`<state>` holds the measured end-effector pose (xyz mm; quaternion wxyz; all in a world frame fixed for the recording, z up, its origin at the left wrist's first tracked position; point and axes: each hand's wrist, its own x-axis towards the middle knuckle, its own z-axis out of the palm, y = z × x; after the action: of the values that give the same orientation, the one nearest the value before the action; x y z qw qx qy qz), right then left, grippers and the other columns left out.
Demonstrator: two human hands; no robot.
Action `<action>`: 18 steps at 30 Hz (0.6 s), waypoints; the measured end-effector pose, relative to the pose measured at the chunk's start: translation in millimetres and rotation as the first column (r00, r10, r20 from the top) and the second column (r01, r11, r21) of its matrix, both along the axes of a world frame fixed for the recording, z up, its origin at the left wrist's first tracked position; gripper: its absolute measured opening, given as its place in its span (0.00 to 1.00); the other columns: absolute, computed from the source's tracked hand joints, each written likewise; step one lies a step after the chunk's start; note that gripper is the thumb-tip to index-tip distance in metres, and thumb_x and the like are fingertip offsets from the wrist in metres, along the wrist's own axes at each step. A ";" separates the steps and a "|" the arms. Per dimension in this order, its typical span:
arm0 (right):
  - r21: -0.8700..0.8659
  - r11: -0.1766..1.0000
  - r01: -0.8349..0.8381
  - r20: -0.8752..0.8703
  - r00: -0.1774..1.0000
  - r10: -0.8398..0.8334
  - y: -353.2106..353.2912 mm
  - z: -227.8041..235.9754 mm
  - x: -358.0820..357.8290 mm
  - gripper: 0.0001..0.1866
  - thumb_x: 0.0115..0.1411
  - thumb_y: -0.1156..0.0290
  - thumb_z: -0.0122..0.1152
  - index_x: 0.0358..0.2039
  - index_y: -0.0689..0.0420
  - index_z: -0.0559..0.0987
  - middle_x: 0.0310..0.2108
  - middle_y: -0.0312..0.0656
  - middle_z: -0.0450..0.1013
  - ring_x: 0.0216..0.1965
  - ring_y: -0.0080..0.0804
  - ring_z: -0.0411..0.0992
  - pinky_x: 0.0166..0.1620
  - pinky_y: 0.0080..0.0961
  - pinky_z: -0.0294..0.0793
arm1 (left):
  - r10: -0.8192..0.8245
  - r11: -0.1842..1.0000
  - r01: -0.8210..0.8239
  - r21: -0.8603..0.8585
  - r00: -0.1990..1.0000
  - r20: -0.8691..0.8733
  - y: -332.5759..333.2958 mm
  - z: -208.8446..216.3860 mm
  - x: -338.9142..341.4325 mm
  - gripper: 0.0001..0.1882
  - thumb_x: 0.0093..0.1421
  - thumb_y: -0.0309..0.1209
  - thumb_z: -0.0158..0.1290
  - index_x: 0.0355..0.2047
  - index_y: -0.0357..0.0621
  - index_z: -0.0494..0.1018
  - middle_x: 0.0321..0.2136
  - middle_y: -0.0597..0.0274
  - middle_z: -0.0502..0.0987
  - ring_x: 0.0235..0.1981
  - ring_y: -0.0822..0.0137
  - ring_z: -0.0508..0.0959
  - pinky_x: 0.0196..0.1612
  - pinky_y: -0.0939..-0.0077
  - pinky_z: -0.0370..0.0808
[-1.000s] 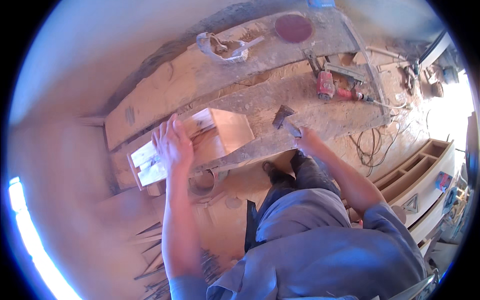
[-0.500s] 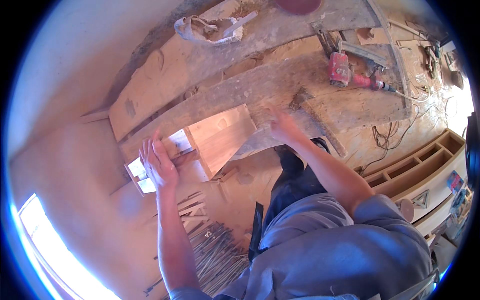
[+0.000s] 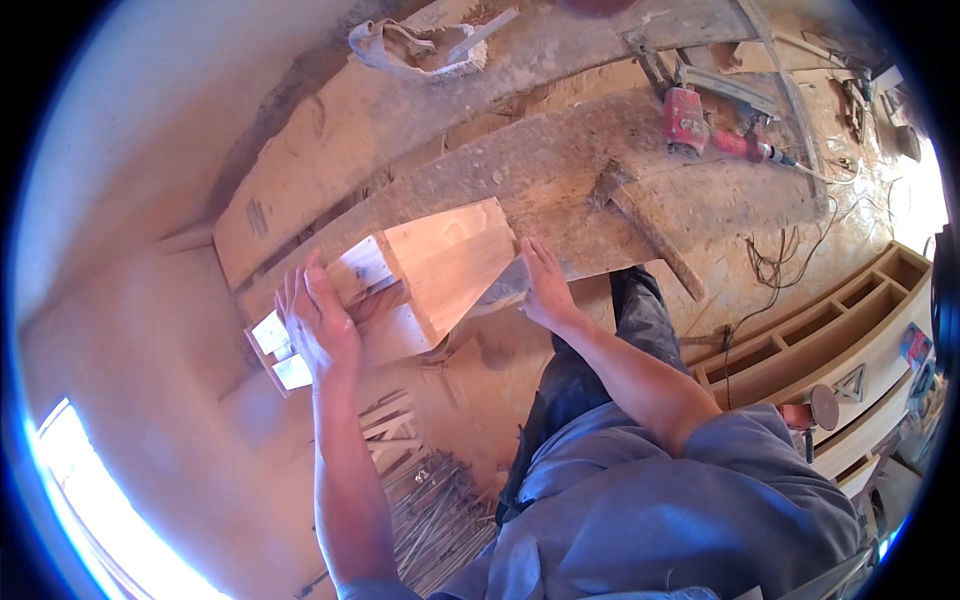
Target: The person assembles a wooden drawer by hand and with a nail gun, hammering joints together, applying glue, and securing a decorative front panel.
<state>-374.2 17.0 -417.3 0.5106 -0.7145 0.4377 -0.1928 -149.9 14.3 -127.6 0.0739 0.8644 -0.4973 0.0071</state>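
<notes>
A pale wooden box-like assembly [image 3: 450, 262] lies at a slant on the near edge of the workbench, with a wide panel at its right end and narrower boards toward the left. My left hand [image 3: 320, 322] grips the narrow part from above, its fingers bent over the boards. At the panel's right end my right hand [image 3: 545, 285] has its fingertips closed against the edge; the thumb is partly hidden. To the right of that hand rests a hammer [image 3: 655, 240] with a worn wooden handle.
A dusty workbench [image 3: 540, 150] runs across, with gaps between its boards. On it lie a red nail gun [image 3: 685, 120] with a hose and a crusted white container [image 3: 420, 55]. A compartmented wooden frame [image 3: 790, 345] stands right; thin strips [image 3: 450, 520] lie on the floor.
My right hand has come down and left from over the bench to the panel's right end. The wooden assembly has tilted slightly, while my left hand stays on it.
</notes>
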 end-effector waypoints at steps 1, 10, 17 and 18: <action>0.049 0.999 0.006 0.007 1.000 -0.007 3.5 4.8 -5.0 0.45 0.46 0.85 0.59 0.68 0.66 0.60 0.70 0.58 0.56 0.69 0.57 0.55 0.72 0.42 0.55 | -0.021 1.000 0.021 0.003 1.000 0.017 1.0 -1.6 1.7 0.26 0.75 0.40 0.33 0.55 0.38 0.75 0.50 0.48 0.78 0.55 0.45 0.71 0.64 0.52 0.59; 0.346 0.920 0.183 0.473 0.813 -0.340 1.2 123.8 11.2 0.30 0.74 0.57 0.50 0.68 0.65 0.66 0.66 0.48 0.68 0.66 0.36 0.65 0.70 0.31 0.56 | -0.214 0.905 0.238 -0.354 0.971 0.107 24.6 -1.8 -7.8 0.15 0.65 0.35 0.50 0.48 0.41 0.76 0.36 0.47 0.77 0.45 0.47 0.74 0.59 0.45 0.63; 0.059 0.876 0.478 0.598 0.686 -0.415 96.1 250.1 23.6 0.31 0.70 0.65 0.57 0.69 0.66 0.64 0.59 0.43 0.71 0.50 0.24 0.71 0.58 0.23 0.66 | -0.352 0.829 0.250 -0.501 0.929 -0.119 97.0 16.3 -39.7 0.22 0.59 0.31 0.56 0.53 0.39 0.72 0.54 0.42 0.72 0.59 0.40 0.68 0.66 0.40 0.58; 0.045 0.860 0.508 0.561 0.700 -0.443 107.0 257.7 28.6 0.32 0.69 0.68 0.58 0.70 0.65 0.63 0.58 0.42 0.72 0.49 0.23 0.71 0.56 0.22 0.69 | -0.398 0.794 0.266 -0.546 0.907 -0.138 111.5 14.6 -39.3 0.22 0.58 0.31 0.56 0.53 0.39 0.72 0.57 0.41 0.70 0.61 0.39 0.66 0.67 0.39 0.57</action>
<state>-345.5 124.0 -159.6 0.5059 -0.5177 0.4289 -0.5404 -189.2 125.7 -113.0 0.3635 0.7050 -0.6087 0.0198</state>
